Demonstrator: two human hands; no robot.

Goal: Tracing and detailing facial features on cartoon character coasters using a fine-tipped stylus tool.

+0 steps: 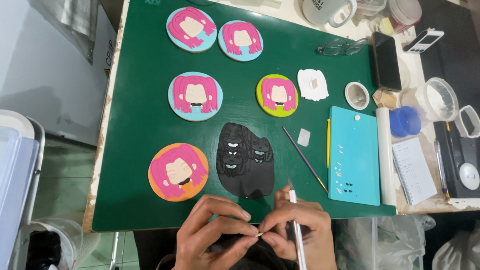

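At the near edge of the green mat [145,125], my left hand [212,235] and my right hand [295,230] meet at the fingertips, pinching a tiny pale piece [259,233] between them. My right hand also grips a craft knife [296,220], blade pointing away from me. Just beyond my fingers lies a black sheet [247,175] with hair shapes cut into it. An orange round cookie [178,171] with a pink-haired face sits to the left of it.
Further round cookies lie on the mat: three blue [195,96], one green [277,95]. A thin brush [305,159], a teal board [354,155] with small pieces, a white roller [385,155], glasses [342,46], a phone [386,61], a notepad [414,170] and containers crowd the right side.
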